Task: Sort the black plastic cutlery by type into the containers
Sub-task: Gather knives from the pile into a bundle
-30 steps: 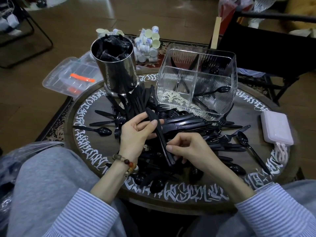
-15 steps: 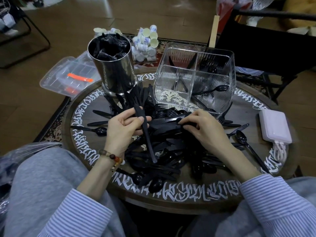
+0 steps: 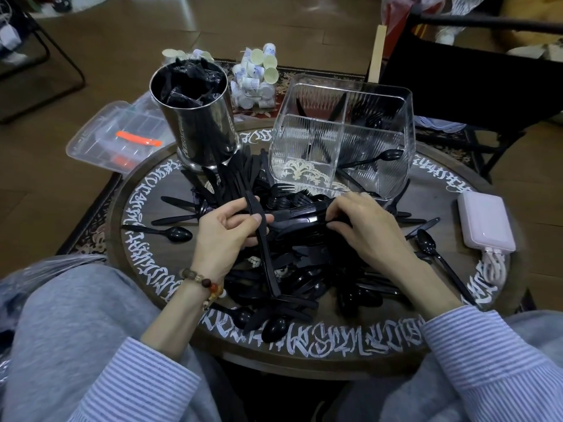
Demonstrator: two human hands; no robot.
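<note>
Reaching across from near her lap, the right hand [image 3: 370,231] now digs into the far side of the heap of black plastic cutlery [image 3: 292,239] on the round dark wooden table [image 3: 137,214], fingers curled onto a long black handle, while the left hand [image 3: 227,231] still pinches a black plastic knife [image 3: 263,245], so I judge another knife is being gathered. Beyond, the clear ribbed divided plastic box [image 3: 344,138] holds a few knives, forks and one spoon in separate compartments; the shiny steel cylinder [image 3: 198,117] is stuffed with crumpled black wrappers.
</note>
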